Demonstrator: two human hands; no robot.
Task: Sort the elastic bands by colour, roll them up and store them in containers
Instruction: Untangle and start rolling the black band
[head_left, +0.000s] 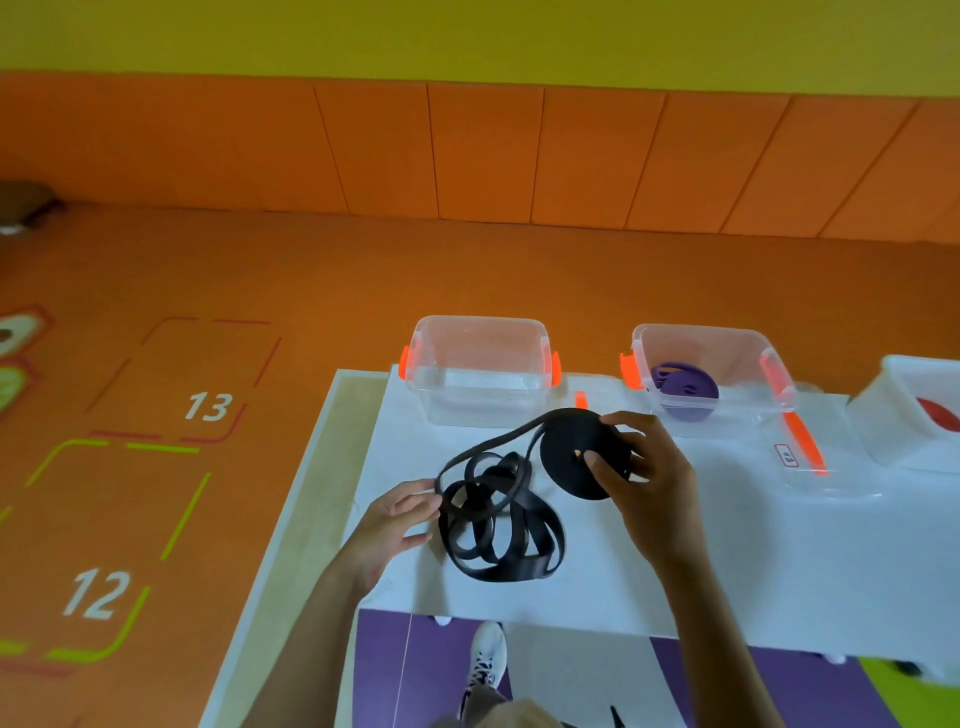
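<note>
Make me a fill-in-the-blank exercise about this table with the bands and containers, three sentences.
1. The roll in the right hand is ____.
2. The band in the middle container is ____.
3. The left container is ____.

Missing words: black; purple; empty.

1. Matt black, cloth-like elastic in the loose tangle (493, 525), flat and dull.
2. Same matt black cloth in the black roll (571, 462) just to its right.
3. Clear, glossy plastic for the left container (480, 332), with bright orange plastic clips (404, 362).
4. Clear plastic again for the middle container (696, 338), round a matt purple roll (685, 389).
5. Smooth matt white across the table top (675, 571).
6. Milky white plastic for the right tub (883, 415).
</note>
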